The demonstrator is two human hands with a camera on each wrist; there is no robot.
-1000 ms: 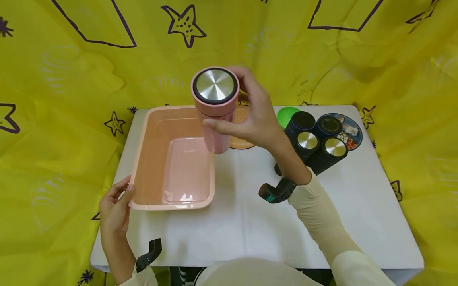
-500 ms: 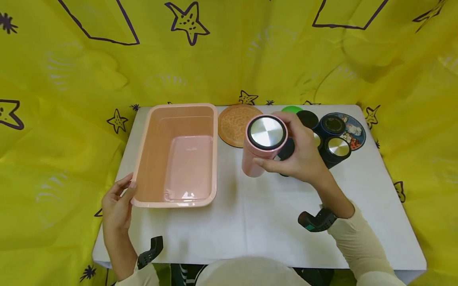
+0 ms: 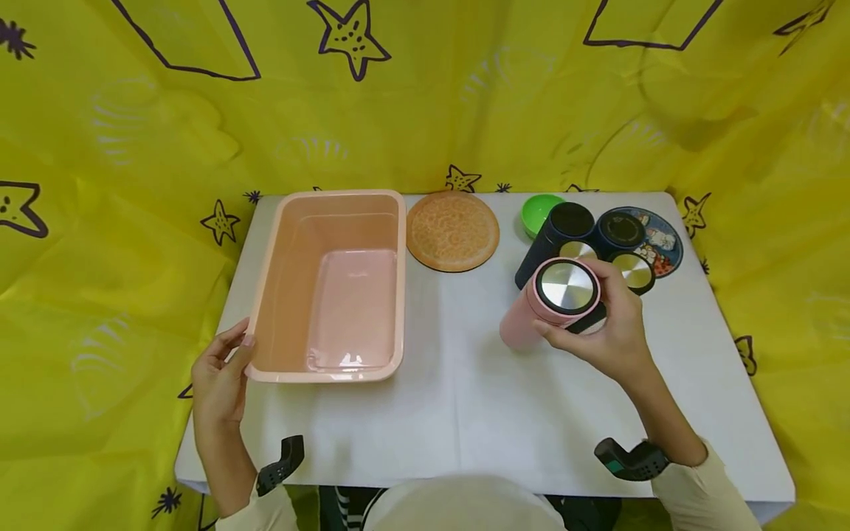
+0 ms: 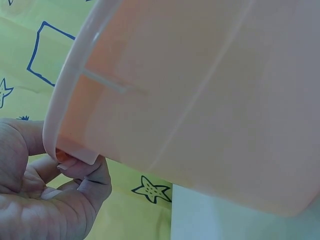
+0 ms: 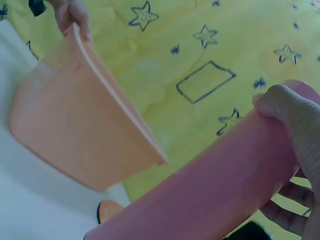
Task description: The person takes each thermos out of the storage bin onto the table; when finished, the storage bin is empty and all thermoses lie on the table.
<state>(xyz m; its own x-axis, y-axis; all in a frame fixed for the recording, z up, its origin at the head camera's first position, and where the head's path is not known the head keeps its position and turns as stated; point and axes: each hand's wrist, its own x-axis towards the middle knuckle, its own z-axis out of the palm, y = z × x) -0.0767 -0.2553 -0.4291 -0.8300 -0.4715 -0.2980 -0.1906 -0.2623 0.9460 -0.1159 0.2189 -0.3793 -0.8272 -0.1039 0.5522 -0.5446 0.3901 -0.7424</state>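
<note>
In the head view my right hand (image 3: pixel 614 324) grips a pink flask (image 3: pixel 524 324) near its top, thumb on the near side and fingers on the far side. A shiny steel disc with a black ring caps the end facing me. The flask leans in front of a cluster of dark bottles (image 3: pixel 574 220). On the left my left hand (image 3: pixel 222 380) pinches the near-left rim corner of a peach plastic basin (image 3: pixel 264 295). The left wrist view shows the thumb over the rim and curled fingers (image 4: pixel 95 180) under it. Inside, the basin holds nothing.
A round tan board (image 3: pixel 453 231) lies behind, right of the basin. Beyond the bottles are a green bowl (image 3: pixel 539 210) and a round picture plate (image 3: pixel 664 243). White cloth covers the table (image 3: pixel 465 428); a yellow patterned curtain (image 3: pixel 425 110) hangs behind.
My right hand has carried the pink flask from over the basin's right side rightward and down, toward the dark bottles. The left hand keeps its hold on the basin rim.
</note>
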